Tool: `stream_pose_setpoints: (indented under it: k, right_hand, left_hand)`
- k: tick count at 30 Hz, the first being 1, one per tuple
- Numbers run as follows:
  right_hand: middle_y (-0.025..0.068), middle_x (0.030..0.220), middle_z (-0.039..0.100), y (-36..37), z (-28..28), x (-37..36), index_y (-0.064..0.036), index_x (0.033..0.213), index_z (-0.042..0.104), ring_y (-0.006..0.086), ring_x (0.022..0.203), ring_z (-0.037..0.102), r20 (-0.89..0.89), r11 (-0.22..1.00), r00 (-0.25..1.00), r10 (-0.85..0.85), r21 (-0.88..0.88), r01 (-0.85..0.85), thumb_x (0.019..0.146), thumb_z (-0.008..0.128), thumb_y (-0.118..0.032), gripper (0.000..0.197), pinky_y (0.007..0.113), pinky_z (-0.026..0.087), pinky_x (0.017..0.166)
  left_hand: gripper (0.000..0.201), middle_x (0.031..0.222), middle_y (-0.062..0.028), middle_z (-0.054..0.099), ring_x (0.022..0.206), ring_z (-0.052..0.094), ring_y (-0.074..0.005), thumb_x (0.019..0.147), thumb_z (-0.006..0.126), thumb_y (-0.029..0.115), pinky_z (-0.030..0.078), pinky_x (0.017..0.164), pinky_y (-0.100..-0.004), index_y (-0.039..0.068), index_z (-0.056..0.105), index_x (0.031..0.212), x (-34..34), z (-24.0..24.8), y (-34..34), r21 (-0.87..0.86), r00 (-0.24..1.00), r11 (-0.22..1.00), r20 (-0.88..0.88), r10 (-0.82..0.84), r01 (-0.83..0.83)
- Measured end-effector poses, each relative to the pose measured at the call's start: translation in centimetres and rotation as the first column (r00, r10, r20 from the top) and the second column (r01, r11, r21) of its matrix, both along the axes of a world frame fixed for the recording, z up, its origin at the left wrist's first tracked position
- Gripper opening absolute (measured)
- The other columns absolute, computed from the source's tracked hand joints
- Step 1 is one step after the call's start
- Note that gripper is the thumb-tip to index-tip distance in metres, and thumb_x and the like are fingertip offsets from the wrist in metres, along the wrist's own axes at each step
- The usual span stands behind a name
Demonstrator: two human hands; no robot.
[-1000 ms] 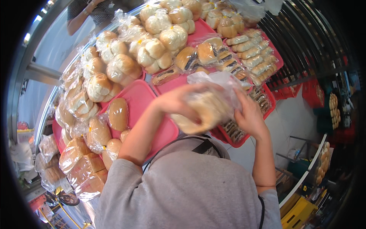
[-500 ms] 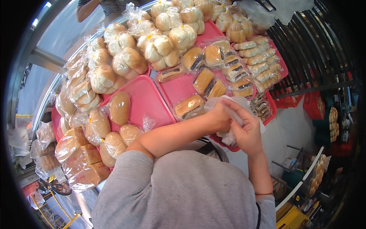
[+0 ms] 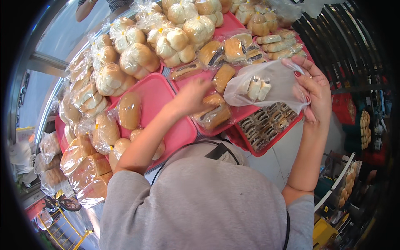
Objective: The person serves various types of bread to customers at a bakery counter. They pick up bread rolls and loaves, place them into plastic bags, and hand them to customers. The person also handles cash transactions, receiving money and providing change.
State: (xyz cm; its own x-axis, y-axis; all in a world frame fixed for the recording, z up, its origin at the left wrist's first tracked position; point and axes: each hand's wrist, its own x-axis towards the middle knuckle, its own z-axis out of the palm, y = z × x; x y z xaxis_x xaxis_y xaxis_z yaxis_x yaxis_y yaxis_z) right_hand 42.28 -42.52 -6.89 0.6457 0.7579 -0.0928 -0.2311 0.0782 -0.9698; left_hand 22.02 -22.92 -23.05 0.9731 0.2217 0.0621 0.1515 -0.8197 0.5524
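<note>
My right hand (image 3: 314, 89) is closed on the mouth edge of a translucent white plastic bag (image 3: 239, 89), stretched out to the left. Pale bread pieces with dark filling (image 3: 258, 88) show in the bag area; whether they lie inside it or behind it is hard to tell. My left hand (image 3: 193, 98), smeared by motion, hovers with thumb and fingers apart over the pink tray. Just beside it lie wrapped filled loaves (image 3: 214, 116) and another wrapped roll (image 3: 224, 78). I see nothing held in the left hand.
A red tray (image 3: 261, 153) of small dark-filled pieces sits nearest me on the right. Bagged buns (image 3: 139, 60) crowd the left and far side. A pink tray (image 3: 154, 98) is at left centre; wrapped loaves (image 3: 89, 162) stand lower left. A person's arm (image 3: 85, 10) shows at the far left.
My hands were together on the crumpled bag; now they are apart. The right has pulled the bag outward and up to the right, and the left has moved left over the tray.
</note>
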Motion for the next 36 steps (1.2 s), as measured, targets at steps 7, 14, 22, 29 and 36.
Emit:
stream_pose_setpoints:
  k: [7, 14, 22, 29, 36]
  right_hand:
    - [0.0135, 0.104, 0.066, 3.3, 1.4, 1.4, 0.0052, 0.118, 0.060, -0.0001, 0.048, 0.037, 0.005, 0.996, 0.997, 0.083, -0.021, -0.083, 0.077, 0.046, 0.014, 0.044, 0.016, 0.032, 0.043]
    - [0.0097, 0.096, 0.065, 7.8, 1.5, -2.9, 0.0016, 0.122, 0.056, 0.0016, 0.048, 0.042, 0.069, 0.958, 0.961, 0.268, -0.123, -0.258, 0.075, 0.047, 0.012, 0.050, 0.018, 0.032, 0.040]
    - [0.0116, 0.095, 0.067, 10.7, 6.5, -6.8, 0.0034, 0.125, 0.052, 0.0019, 0.041, 0.032, -0.016, 0.938, 0.940, 0.342, 0.064, -0.340, 0.075, 0.045, 0.012, 0.051, 0.018, 0.028, 0.037]
    - [0.0149, 0.081, 0.068, 12.3, 6.7, 1.7, 0.0015, 0.109, 0.059, 0.0018, 0.039, 0.024, 0.073, 0.966, 0.964, 0.256, -0.057, -0.252, 0.071, 0.045, 0.014, 0.042, 0.019, 0.020, 0.035]
    - [0.0064, 0.077, 0.065, 15.9, 7.6, 2.0, 0.0018, 0.101, 0.062, 0.0012, 0.043, 0.032, 0.298, 0.969, 0.923, 0.243, -0.127, -0.214, 0.072, 0.047, 0.013, 0.035, 0.019, 0.025, 0.038]
  left_hand:
    - [0.054, 0.107, -0.0174, 0.064, 0.103, 0.063, -0.0273, 0.078, 0.072, 0.017, 0.051, 0.088, -0.0382, 0.003, 0.053, 0.127, -4.0, -5.9, 1.4, -0.544, 0.983, 0.819, -0.120, 0.139, -0.183]
    - [0.035, 0.100, -0.0157, 0.068, 0.092, 0.067, -0.0253, 0.083, 0.065, 0.009, 0.053, 0.079, -0.0329, 0.000, 0.060, 0.116, -2.9, 7.7, 2.5, -0.792, 0.876, 0.610, 0.299, 0.379, 0.006]
    - [0.021, 0.116, -0.0239, 0.058, 0.098, 0.058, -0.0438, 0.084, 0.061, 0.010, 0.049, 0.084, -0.0449, 0.000, 0.062, 0.103, 2.9, 10.2, -1.1, -0.090, 0.917, 0.986, 0.364, 0.164, -0.141]
    - [0.014, 0.138, -0.0136, 0.050, 0.129, 0.046, -0.0330, 0.082, 0.062, 0.020, 0.033, 0.105, -0.0532, 0.007, 0.065, 0.087, -5.0, 11.3, 3.6, 0.632, 0.975, 0.771, 0.209, -0.070, -0.080]
    - [0.010, 0.130, -0.0090, 0.056, 0.125, 0.048, -0.0306, 0.068, 0.063, 0.018, 0.039, 0.099, -0.0502, 0.009, 0.062, 0.074, -7.1, 19.1, 8.6, 0.748, 0.864, 0.540, 0.498, -0.074, -0.385]
